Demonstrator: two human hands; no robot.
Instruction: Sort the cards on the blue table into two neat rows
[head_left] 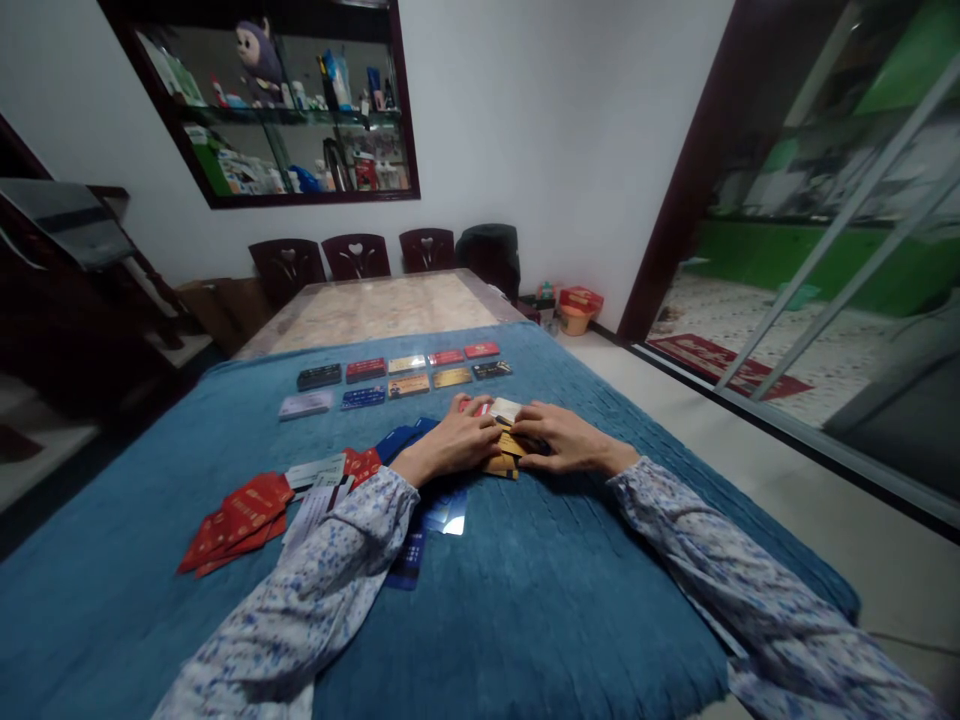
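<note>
Both my hands are at a loose heap of cards on the blue cloth. My left hand (457, 440) lies over the heap's left side, its fingers spread and bent onto the cards. My right hand (566, 438) is closed around the edge of a black card (534, 442), thumb below and fingers above. Gold cards (501, 464) and a cream card (505, 408) show between the hands. A red card (472, 406) is partly hidden by my left fingers. Blue cards (409, 555) stick out beneath my left forearm.
Ten or so neat card stacks (409, 385) stand in two rows beyond my hands. Fanned red cards (244, 515) and white cards (315, 500) lie to the left. The blue cloth (540, 620) covers the near part of the table (390, 305). Chairs (356, 258) line the far end.
</note>
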